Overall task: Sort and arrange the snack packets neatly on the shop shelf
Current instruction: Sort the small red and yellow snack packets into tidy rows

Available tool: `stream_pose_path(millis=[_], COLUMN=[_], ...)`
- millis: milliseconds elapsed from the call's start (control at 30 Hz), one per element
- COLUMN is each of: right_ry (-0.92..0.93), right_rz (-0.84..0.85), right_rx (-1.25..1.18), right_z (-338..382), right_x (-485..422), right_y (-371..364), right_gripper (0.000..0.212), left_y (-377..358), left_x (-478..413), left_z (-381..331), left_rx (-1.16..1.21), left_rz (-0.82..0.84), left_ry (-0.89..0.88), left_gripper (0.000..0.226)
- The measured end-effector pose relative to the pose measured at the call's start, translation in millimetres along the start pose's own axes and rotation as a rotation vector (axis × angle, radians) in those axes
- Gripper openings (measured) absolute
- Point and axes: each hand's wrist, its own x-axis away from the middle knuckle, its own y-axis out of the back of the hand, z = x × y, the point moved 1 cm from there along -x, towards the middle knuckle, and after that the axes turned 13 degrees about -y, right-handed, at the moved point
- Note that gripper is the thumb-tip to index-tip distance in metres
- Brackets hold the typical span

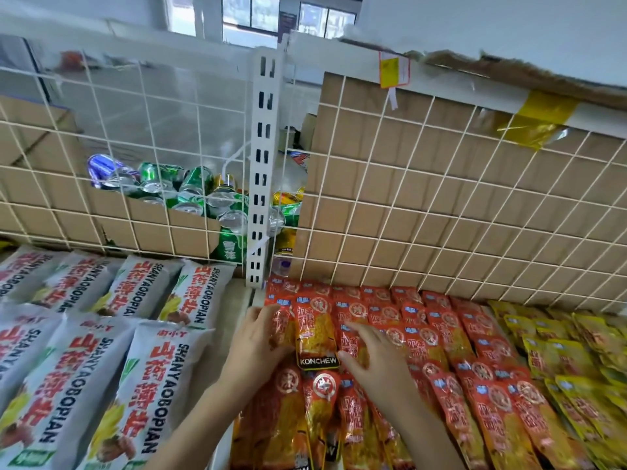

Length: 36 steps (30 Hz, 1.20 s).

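Note:
Several red snack packets (437,337) lie in overlapping rows on the shelf. One red and orange packet marked KONCHEW (315,334) lies on top at the left end of these rows. My left hand (261,347) rests against its left side, fingers flat on the neighbouring packets. On the packets just to its right lies my right hand (369,354), fingers straight and spread, thumb touching the packet's lower right corner. Neither hand grips anything.
White SHANYAOBOPIAN bags (149,385) fill the shelf section to the left. Yellow packets (570,354) lie at the right. A white wire grid (441,205) backs the shelf, with a slotted upright post (263,171), cardboard boxes (475,184) and drink cans (190,195) behind it.

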Motion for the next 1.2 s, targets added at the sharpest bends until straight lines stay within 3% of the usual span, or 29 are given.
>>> stream_pose_path(millis=[167, 400, 633, 767, 867, 1033, 1200], right_ry=[-0.033, -0.186, -0.168, -0.111, -0.098, -0.173, -0.225], right_rz=[0.013, 0.005, 0.02, -0.041, 0.009, 0.071, 0.12], right_rx=[-0.061, 0.049, -0.153, -0.351, -0.456, -0.811, -1.026], right_z=[13, 25, 23, 25, 27, 34, 44], right_x=[-14, -36, -45, -48, -51, -44, -38], right_y=[-7, -17, -17, -14, -14, -8, -4], right_gripper=[0.054, 0.079, 0.066, 0.03, 0.01, 0.012, 0.008], left_y=[0, 2, -1, 1, 3, 11, 10], left_x=[-4, -3, -3, -8, -11, -11, -7], left_z=[-1, 3, 4, 3, 2, -12, -38], left_rx=[0.15, 0.202, 0.298, 0.332, 0.384, 0.534, 0.6], left_rz=[-0.037, -0.107, -0.2, -0.26, -0.275, -0.324, -0.238], left_ry=[0.051, 0.073, 0.06, 0.056, 0.063, 0.035, -0.044], left_gripper=[0.066, 0.06, 0.05, 0.028, 0.018, 0.014, 0.008])
